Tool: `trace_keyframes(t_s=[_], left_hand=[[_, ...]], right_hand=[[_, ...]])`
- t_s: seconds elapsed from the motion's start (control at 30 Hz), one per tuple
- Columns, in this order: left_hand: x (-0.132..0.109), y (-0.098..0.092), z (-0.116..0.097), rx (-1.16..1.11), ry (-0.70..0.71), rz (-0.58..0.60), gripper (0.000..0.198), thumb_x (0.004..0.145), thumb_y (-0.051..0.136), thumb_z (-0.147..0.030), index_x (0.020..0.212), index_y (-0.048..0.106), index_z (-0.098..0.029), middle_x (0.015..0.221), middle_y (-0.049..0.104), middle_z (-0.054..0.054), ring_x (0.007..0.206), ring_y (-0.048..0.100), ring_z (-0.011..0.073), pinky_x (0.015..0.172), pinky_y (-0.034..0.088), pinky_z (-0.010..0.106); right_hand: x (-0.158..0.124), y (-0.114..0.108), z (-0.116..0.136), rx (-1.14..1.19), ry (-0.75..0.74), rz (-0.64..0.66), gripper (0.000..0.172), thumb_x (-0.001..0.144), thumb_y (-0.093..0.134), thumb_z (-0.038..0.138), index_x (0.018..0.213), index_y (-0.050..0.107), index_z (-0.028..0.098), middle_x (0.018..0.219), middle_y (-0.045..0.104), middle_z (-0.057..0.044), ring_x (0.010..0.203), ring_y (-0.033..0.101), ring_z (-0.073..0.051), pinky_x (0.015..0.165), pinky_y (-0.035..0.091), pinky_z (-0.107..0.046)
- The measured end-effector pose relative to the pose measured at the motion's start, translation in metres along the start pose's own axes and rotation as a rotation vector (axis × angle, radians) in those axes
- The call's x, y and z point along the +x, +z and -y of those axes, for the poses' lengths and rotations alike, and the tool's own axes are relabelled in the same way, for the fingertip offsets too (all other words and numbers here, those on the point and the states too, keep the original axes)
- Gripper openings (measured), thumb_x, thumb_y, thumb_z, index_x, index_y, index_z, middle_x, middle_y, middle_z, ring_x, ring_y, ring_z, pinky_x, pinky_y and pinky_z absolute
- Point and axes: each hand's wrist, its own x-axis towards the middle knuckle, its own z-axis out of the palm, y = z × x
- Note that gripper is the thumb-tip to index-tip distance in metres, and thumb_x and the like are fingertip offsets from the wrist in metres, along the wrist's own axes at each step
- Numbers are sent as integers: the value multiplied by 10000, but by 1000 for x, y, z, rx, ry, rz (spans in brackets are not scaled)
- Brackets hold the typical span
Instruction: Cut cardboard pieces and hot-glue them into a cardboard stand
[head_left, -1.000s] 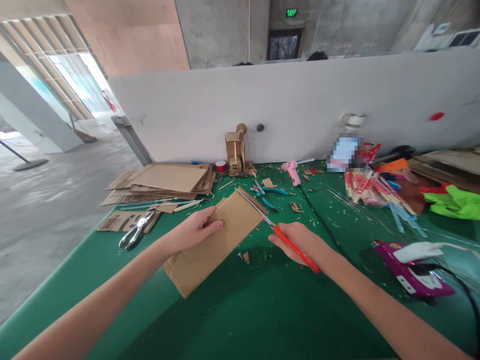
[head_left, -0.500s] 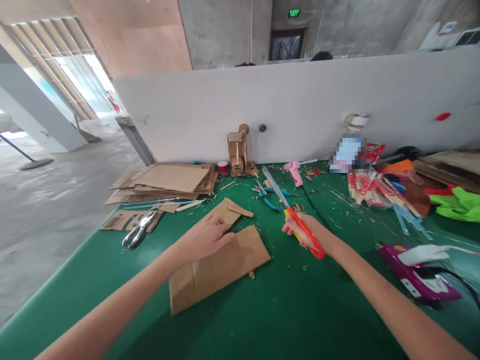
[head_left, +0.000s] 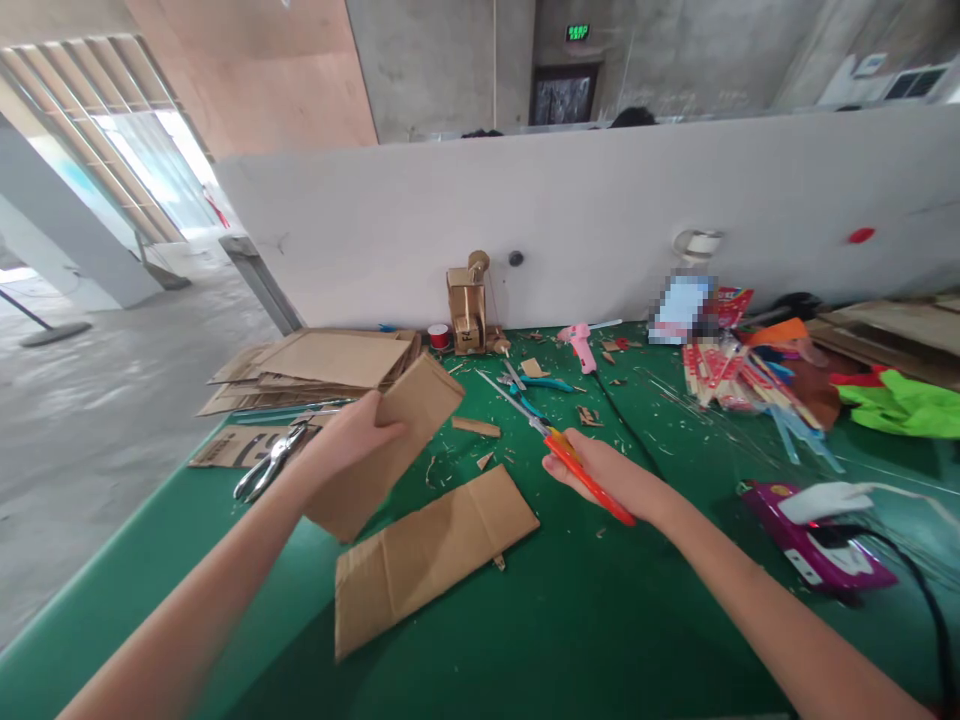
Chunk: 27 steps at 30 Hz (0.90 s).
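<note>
My left hand (head_left: 356, 440) grips a piece of cardboard (head_left: 420, 400) by its edge, lifted and tilted over the green table (head_left: 465, 650). In my right hand (head_left: 600, 470) is a pair of scissors (head_left: 577, 470) with red and yellow handles, the blades pointing up and left. A second cardboard strip (head_left: 435, 550) with a crease lies flat on the table between my arms. Just beyond it are a narrow cardboard scrap (head_left: 476, 427) and small offcuts. Teal-handled pliers (head_left: 544, 384) lie beyond the scissors' blades.
Stacked cardboard (head_left: 337, 360) and a silver hand tool (head_left: 271, 462) sit at left. By the white partition (head_left: 420, 220) stand a cardboard model (head_left: 466, 310), a red spool (head_left: 438, 337) and a pink glue gun (head_left: 580, 348). A purple power strip (head_left: 814, 535) with cables is at right.
My left hand has taken up the farther cardboard piece and moved it up and left, off the other strip. My right hand has shifted slightly left with the scissors, their tips swinging left.
</note>
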Motion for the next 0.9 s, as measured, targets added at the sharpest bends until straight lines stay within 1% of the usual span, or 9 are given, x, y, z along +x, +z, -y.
trace_keyframes(t_s=[0.03,0.1,0.2,0.3,0.47,0.53,0.67,0.77,0.9], left_hand=[[1,-11,1,-3,-4,-32,428,734,546,-615,822,521,-197,817,629,77,703,594,255,539,374,306],[3,-31,0,-91,58,-44,441,727,579,-603,869,549,-187,838,643,71,737,608,258,551,403,304],[2,-47,-5,-346,159,57,504,723,632,-553,1052,567,-177,990,671,67,868,632,271,636,485,315],[-4,-46,-11,-488,189,156,551,727,649,-538,1140,556,-186,1076,670,66,938,635,274,704,529,340],[-12,-35,-11,-570,206,121,601,725,652,-552,1184,535,-182,1098,665,85,966,630,286,734,540,365],[-14,-33,-10,-547,208,127,587,726,649,-551,1170,540,-183,1076,670,83,950,630,287,718,535,355],[-17,-34,-11,-454,224,192,527,731,629,-546,1096,555,-173,1025,672,77,926,620,292,706,515,352],[-22,-33,-17,-385,224,203,510,738,604,-554,1071,552,-172,994,665,73,893,613,288,680,494,342],[-30,-29,-29,-314,228,204,426,776,554,-556,986,543,-185,945,655,53,831,609,253,626,452,297]], right_hand=[[0,0,2,14,-7,-3,415,833,471,636,779,376,236,716,549,-1,606,524,-169,591,407,-308],[0,-2,7,43,-17,0,415,825,484,641,787,389,238,728,542,-1,625,524,-172,608,423,-318],[-1,-5,14,114,-55,30,409,840,463,638,808,424,232,735,530,3,648,529,-172,628,450,-330],[-2,-7,19,184,-104,66,406,850,457,628,866,469,223,794,552,-16,719,560,-186,671,477,-346],[-4,-8,22,179,-125,108,398,832,497,624,875,500,229,848,580,-37,777,578,-209,724,487,-377],[-4,-8,22,168,-132,116,394,831,503,620,879,505,229,848,582,-37,772,575,-207,735,484,-381],[-4,-9,23,159,-149,130,401,857,467,612,908,487,216,872,580,-46,777,571,-198,737,482,-365],[-4,-7,25,163,-192,157,402,865,448,610,890,447,209,898,578,-55,778,570,-191,727,480,-351],[-1,-3,28,154,-230,162,378,894,389,596,869,387,218,889,569,-51,766,567,-181,703,465,-331]])
